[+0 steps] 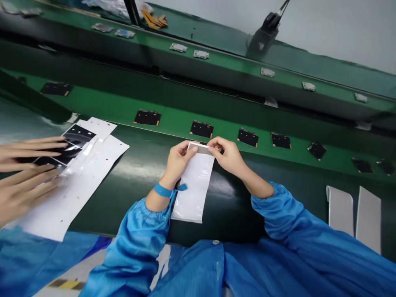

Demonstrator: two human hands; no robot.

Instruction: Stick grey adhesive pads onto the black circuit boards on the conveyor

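A long white glossy sheet [194, 185] with a grey piece [199, 149] across its far end lies on the dark green table in front of me. My left hand [180, 160] grips the far left corner, its thumb pressed on the grey piece. At the far right corner, my right hand [227, 156] pinches the edge between thumb and fingers. Whether the right fingers hold the grey piece, the sheet or both is hard to make out. A blue wrist strap [163, 190] circles my left wrist.
Left of me, a co-worker's hands [27, 177] press on a black sheet [76, 142] over white sheets [93, 177]. Beyond the table edge, several black boards [201, 129] lie on a green strip. Small silver parts [201, 54] line a higher ledge. Two grey-white plates [368, 218] are at right.
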